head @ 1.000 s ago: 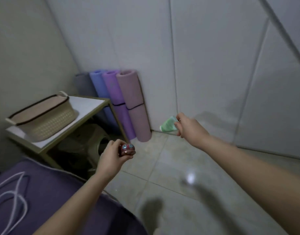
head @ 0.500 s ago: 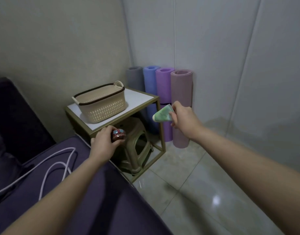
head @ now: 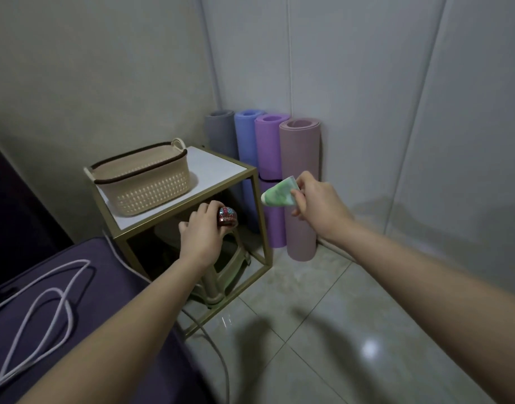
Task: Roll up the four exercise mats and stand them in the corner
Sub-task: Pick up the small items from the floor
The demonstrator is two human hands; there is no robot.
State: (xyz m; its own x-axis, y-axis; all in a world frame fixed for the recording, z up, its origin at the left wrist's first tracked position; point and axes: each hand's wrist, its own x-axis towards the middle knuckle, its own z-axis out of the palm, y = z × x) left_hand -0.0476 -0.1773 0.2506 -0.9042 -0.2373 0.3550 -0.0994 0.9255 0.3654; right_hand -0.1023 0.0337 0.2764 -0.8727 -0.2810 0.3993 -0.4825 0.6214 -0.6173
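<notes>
Holding a small tin (head: 227, 217) and a green tube (head: 277, 194), with the four rolled mats (head: 269, 147) standing in the corner

Nearest you, at lower left, a dark purple cushion (head: 104, 287) carries a looped white cable (head: 67, 313). Your two forearms reach forward over it and over the pale tiled floor (head: 352, 330), with the hands well apart. Your left hand (head: 201, 233) is curled round the small tin, which is red with a patterned top. You hold it in front of the open side of a gold-framed side table (head: 221, 170). Your right hand (head: 319, 205) pinches the flat end of the green tube, and its pale cap points left toward the table's corner post. Under the table stands a plastic stool (head: 230, 266). On the table's white top sits a beige perforated basket (head: 142, 182) with a dark rim. Beyond the table, all four mats stand upright, side by side in a row along the wall (head: 367, 97). The grey mat (head: 220, 131) is deepest in the corner, followed by the blue mat (head: 246, 135) and the purple mat (head: 269, 158). The mauve mat (head: 300, 170) is closest to you, with its lower end on the floor.
</notes>
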